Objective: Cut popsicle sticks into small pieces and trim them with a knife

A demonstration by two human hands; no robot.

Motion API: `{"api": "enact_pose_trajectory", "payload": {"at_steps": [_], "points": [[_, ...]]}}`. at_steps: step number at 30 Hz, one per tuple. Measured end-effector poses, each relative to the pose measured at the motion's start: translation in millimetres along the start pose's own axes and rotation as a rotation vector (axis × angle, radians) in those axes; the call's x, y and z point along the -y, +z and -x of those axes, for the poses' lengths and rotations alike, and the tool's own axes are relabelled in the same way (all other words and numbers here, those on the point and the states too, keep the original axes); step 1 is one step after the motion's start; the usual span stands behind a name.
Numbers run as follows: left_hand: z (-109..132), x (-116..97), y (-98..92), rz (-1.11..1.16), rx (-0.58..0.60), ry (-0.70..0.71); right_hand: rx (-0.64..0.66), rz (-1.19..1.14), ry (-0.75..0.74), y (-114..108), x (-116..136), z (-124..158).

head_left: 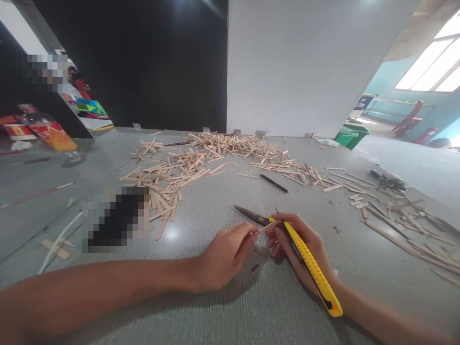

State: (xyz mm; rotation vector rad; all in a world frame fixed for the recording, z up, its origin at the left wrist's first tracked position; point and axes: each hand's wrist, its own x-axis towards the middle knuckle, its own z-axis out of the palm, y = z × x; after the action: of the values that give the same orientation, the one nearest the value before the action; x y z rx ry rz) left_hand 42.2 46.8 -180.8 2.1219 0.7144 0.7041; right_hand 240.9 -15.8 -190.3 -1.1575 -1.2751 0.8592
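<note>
My left hand (225, 256) is closed in a pinch on one end of a thin wooden stick (265, 226). My right hand (302, 247) grips a yellow utility knife (312, 268), and its fingertips also touch the stick's other end. The knife's tip lies at the stick, its yellow body running back over my wrist. Both hands hover just above the grey table (223, 311). A brown pair of scissors (251, 215) lies on the table right behind the hands.
A big scatter of wooden sticks (201, 163) covers the middle and far part of the table, with longer strips (406, 225) at the right. A black pen (273, 183) lies beyond the scissors. A blurred dark object (115, 218) sits left. A green bin (350, 135) stands far right.
</note>
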Motion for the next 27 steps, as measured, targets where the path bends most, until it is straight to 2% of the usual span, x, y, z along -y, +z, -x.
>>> {"api": "enact_pose_trajectory", "payload": {"at_steps": [4, 7, 9, 11, 13, 17, 21, 27], "points": [[-2.0, -5.3, -3.7, 0.101, -0.173, -0.057, -0.012, 0.025, -0.019, -3.5, -6.7, 3.5], [-4.4, -16.0, -10.4, 0.197, -0.225, -0.07, 0.129, 0.16, -0.039, -5.5, -11.3, 8.5], [-5.3, -26.3, -17.4, 0.25, -0.241, -0.056, 0.155, 0.339, -0.155, -4.9, -11.2, 11.1], [-5.8, -37.9, -26.5, 0.279, -0.257, -0.036, 0.072, 0.523, -0.319, -4.4, -9.4, 11.2], [-6.5, -49.4, -36.6, 0.306, -0.279, -0.019, 0.031, 0.736, -0.398, -6.2, -8.1, 7.9], [-9.0, -68.0, -55.0, 0.43, -0.277, -0.008, 0.173, 1.111, -0.292, -17.0, -9.7, -2.4], [-9.5, -80.5, -67.2, 0.526, -0.273, -0.011, 0.248, 1.222, -0.183, -29.4, -9.9, -3.9], [-3.6, -96.3, -80.0, 0.417, -0.249, 0.019, 0.241, 1.267, -0.061, -39.8, -0.8, -7.6]]}}
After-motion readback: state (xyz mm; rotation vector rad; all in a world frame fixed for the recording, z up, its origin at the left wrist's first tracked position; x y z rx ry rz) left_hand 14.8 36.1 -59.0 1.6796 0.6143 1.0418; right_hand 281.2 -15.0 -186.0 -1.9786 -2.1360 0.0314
